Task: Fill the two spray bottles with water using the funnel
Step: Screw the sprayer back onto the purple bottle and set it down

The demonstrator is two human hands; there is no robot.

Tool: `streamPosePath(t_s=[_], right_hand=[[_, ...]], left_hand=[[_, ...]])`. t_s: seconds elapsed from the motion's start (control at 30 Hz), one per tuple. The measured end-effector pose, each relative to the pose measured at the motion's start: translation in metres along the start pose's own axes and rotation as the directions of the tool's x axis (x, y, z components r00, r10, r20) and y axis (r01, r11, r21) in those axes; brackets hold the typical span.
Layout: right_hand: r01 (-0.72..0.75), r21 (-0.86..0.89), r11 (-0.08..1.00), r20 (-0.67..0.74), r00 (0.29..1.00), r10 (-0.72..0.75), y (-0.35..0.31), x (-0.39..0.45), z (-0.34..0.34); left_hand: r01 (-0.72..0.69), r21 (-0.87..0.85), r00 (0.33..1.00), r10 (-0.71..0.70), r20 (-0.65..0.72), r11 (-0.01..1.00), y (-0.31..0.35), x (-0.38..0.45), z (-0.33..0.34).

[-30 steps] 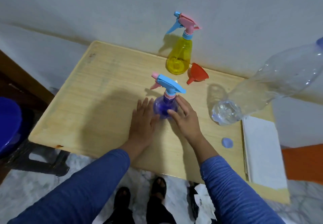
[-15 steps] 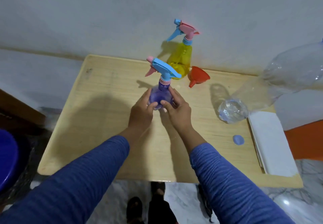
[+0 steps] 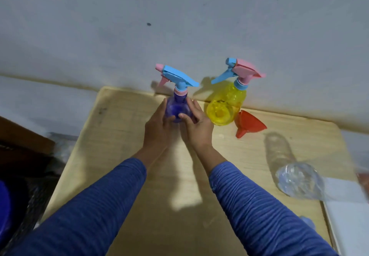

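Head view: left hand [image 3: 157, 128] and right hand [image 3: 196, 127] both grip the purple spray bottle [image 3: 176, 109] on the table [image 3: 119, 136]. Yellow spray bottle [image 3: 225, 106] just beside (red funnel [image 3: 248, 124] touching it).

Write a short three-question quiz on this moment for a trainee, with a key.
1. True or false: the red funnel sits in the neck of the yellow spray bottle.
2. Which bottle do the left hand and right hand hold between them? A) the purple spray bottle B) the yellow one C) the clear plastic bottle
3. Fill in: the spray heads on both spray bottles are still ____.

Key
1. False; it lies on the wooden table beside that bottle.
2. A
3. on
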State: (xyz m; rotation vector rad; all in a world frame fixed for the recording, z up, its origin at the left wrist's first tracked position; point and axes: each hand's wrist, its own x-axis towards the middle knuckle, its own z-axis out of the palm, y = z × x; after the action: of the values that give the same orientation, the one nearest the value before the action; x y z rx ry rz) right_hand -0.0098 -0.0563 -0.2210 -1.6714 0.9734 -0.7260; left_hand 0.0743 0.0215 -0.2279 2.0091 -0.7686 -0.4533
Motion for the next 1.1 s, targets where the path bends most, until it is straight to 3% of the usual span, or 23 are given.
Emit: streamPosePath(t_s=[0.17,0.33,0.53,0.6,0.7,0.83,1.0,1.1], right_hand=[[0.006,0.009,1.0,-0.105,0.994,-0.005,0.01,0.004,0.01],[0.051,-0.064,0.997,-0.09,0.994,-0.056,0.007,0.007,0.006],[0.113,-0.283,0.953,0.001,0.993,-0.118,-0.005,0.007,0.002],[0.07,-0.339,0.938,0.025,0.998,-0.065,-0.009,0.006,0.005],[0.01,-0.401,0.916,0.052,0.999,0.011,-0.019,0.002,0.005],[-0.004,-0.583,0.812,0.071,0.996,0.056,-0.031,-0.01,0.002],[0.047,-0.868,0.495,0.185,0.954,0.234,-0.056,-0.036,-0.018],[0.021,-0.903,0.429,0.137,0.961,0.24,-0.068,-0.054,-0.03]], left_hand=[[-0.009,-0.068,1.0,0.008,-0.023,0.998,0.0,0.006,0.005],[-0.04,-0.055,0.999,0.039,-0.012,0.998,0.0,0.011,0.006],[0.047,0.017,0.992,-0.049,0.12,0.999,0.005,0.018,-0.006],[-0.014,0.093,0.982,-0.004,0.189,0.996,0.006,0.018,-0.013],[0.021,0.124,0.966,-0.052,0.252,0.992,0.007,0.013,-0.023],[-0.053,0.333,0.942,-0.064,0.331,0.941,-0.001,0.001,-0.041],[-0.198,0.633,0.912,-0.096,0.398,0.748,0.006,-0.017,-0.069],[-0.277,0.695,0.912,-0.047,0.408,0.664,0.018,-0.03,-0.087]])
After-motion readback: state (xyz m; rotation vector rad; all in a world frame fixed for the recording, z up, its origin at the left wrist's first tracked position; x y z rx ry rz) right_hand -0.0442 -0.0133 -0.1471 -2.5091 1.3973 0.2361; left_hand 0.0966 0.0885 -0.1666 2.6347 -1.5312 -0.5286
